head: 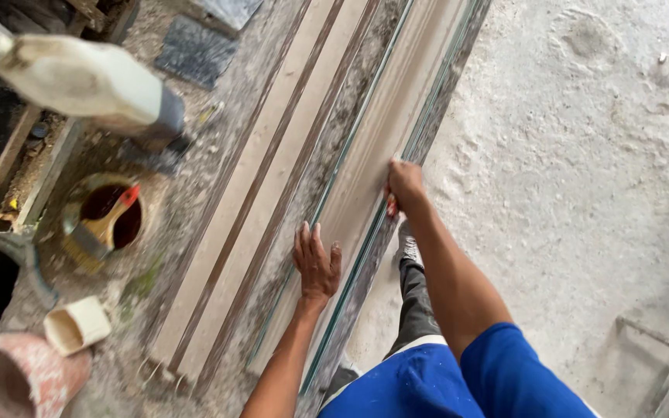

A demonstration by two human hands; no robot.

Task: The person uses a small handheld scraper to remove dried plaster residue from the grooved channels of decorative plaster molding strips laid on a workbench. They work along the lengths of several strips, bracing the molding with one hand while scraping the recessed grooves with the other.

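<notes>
Right hand (404, 186) clamped on a small red-orange tool (390, 206), pressed at the right edge of the long pale board (365, 166). Left hand (317, 263) open, flat, palm down on the same board, lower down. Board lies lengthwise on the dusty bench (195, 193) beside two similar planks (249, 209). Tin with brush (106, 220) well off to the left

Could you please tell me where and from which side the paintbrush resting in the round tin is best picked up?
Grip the orange-tipped wooden-handled paintbrush by its upper handle end, coming from above: that end juts over the rim of the round tin of dark liquid, while the bristles lie low at the tin's near edge.
</notes>
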